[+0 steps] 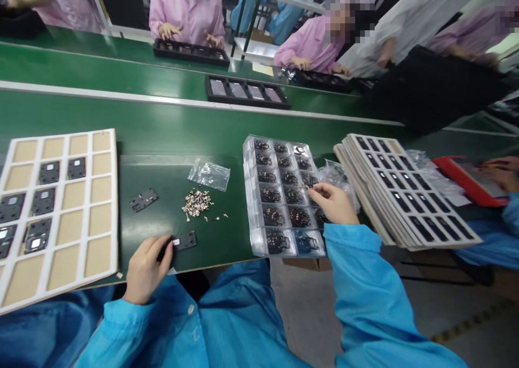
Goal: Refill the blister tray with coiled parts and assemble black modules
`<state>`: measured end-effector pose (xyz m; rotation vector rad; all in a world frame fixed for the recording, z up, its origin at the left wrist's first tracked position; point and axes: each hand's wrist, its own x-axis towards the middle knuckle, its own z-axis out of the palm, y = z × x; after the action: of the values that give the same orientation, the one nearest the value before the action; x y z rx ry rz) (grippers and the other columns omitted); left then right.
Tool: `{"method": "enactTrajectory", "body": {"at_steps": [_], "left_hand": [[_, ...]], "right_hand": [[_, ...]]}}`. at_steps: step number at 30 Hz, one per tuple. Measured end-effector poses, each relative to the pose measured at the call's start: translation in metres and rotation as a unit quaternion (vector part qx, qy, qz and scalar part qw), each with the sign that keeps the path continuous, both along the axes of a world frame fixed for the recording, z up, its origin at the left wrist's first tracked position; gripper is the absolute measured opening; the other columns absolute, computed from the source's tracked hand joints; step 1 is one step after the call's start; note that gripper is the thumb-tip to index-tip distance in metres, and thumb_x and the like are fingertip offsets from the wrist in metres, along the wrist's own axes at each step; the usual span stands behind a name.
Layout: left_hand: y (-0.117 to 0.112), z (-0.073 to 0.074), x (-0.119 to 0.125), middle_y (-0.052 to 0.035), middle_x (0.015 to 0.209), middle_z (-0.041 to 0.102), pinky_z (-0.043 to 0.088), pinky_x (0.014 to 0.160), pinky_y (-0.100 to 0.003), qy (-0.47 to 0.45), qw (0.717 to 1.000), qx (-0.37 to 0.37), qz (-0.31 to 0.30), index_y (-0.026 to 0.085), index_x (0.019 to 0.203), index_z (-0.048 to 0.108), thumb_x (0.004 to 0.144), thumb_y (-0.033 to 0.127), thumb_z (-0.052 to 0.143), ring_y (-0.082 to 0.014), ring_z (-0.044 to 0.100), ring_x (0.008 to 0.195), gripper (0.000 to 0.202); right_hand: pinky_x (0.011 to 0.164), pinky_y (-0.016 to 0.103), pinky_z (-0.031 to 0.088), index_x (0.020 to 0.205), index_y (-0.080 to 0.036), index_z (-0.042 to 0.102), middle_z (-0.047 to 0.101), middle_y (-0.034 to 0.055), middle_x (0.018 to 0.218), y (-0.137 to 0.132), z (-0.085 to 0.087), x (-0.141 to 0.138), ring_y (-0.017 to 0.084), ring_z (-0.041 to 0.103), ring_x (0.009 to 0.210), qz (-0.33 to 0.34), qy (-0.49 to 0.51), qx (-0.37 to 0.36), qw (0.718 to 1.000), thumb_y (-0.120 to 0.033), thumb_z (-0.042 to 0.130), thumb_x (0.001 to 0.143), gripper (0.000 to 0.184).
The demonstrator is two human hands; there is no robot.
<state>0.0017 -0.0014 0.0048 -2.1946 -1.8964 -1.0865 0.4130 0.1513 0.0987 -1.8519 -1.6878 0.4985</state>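
Green matting covers the bench (170,135), and at its near edge the person's left hand (146,268) curls its fingers around a slim black tool (164,251) whose tip meets a flat black rectangular plate (184,241). Toward the right of the bench, the right hand (333,203) rests over a clear plastic blister tray (279,195) of dark coiled parts, thumb and forefinger pinching a tiny part (305,187) too small to make out. Between the hands lie a loose heap of small metal pieces (197,203) and a crumpled clear plastic bag (210,174). A second black plate (144,199) sits just left of the heap. Along the left edge lies a white-framed cork board (60,216) carrying more black plates, and a stack of white frames (405,195) leans at the right.
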Motion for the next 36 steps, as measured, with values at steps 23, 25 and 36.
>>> {"method": "enactTrajectory", "body": {"at_steps": [23, 25, 36], "left_hand": [[-0.002, -0.003, -0.002, -0.0061, 0.084, 0.069, 0.050, 0.071, -0.026, -0.001, 1.000, -0.015, 0.002, 0.013, 0.097, 0.065, 0.095, 0.028, 0.050, -0.0177, 0.066, 0.075, 0.021], [-0.002, -0.003, -0.002, -0.0062, 0.084, 0.069, 0.051, 0.072, -0.026, 0.002, 1.000, -0.010, 0.000, 0.013, 0.097, 0.065, 0.095, 0.027, 0.051, -0.0174, 0.066, 0.074, 0.020], [-0.001, -0.003, -0.003, -0.0060, 0.084, 0.070, 0.050, 0.072, -0.026, 0.009, 1.000, 0.003, -0.003, 0.015, 0.097, 0.065, 0.095, 0.029, 0.050, -0.0180, 0.067, 0.074, 0.021]], "right_hand": [[0.066, 0.033, 0.049, 0.079, -0.018, 0.062, 0.065, 0.0072, 0.075, 0.001, -0.004, 0.005, 0.023, 0.061, 0.069, -0.033, -0.148, 0.057, 0.987, -0.035, 0.048, 0.080, 0.023], [0.072, 0.036, 0.048, 0.082, -0.017, 0.065, 0.067, 0.0103, 0.083, -0.001, -0.008, 0.001, 0.026, 0.062, 0.077, -0.016, -0.193, 0.064, 0.979, -0.031, 0.047, 0.081, 0.023], [0.091, 0.040, 0.047, 0.104, -0.019, 0.069, 0.068, 0.0127, 0.104, -0.048, -0.005, 0.008, 0.029, 0.062, 0.100, 0.015, -0.288, 0.104, 0.952, -0.031, 0.043, 0.093, 0.030]]}}
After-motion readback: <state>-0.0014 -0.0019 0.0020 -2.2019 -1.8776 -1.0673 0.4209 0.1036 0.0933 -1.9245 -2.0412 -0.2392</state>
